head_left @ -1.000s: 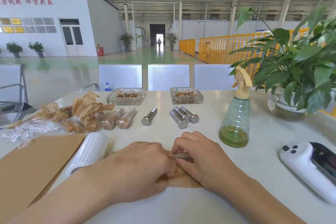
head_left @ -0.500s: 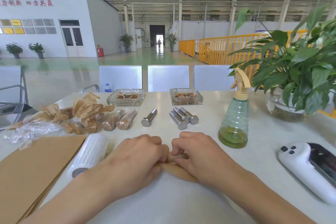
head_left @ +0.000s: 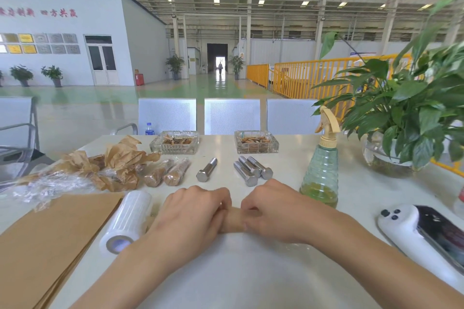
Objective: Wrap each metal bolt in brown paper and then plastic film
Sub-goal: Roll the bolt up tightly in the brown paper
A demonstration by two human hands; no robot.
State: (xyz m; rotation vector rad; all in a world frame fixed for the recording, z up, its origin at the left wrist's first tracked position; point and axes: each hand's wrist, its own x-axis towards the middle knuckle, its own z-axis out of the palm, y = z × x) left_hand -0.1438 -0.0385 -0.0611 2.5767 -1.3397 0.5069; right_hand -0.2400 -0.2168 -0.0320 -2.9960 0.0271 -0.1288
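Note:
My left hand and my right hand both grip a brown paper roll lying crosswise on the white table; whatever is inside the roll is hidden. Beyond them lie a single bare metal bolt and a group of three bare bolts. Two wrapped bolts rest to the left. A roll of plastic film lies beside my left hand, next to a stack of brown paper sheets.
Crumpled brown paper and film pile at the left. Two glass ashtrays stand at the back. A green spray bottle, a potted plant and a white device occupy the right side.
The flat paper tail under my hands has been rolled up into a tight roll. Both hands have moved slightly away from me, with the roll between them.

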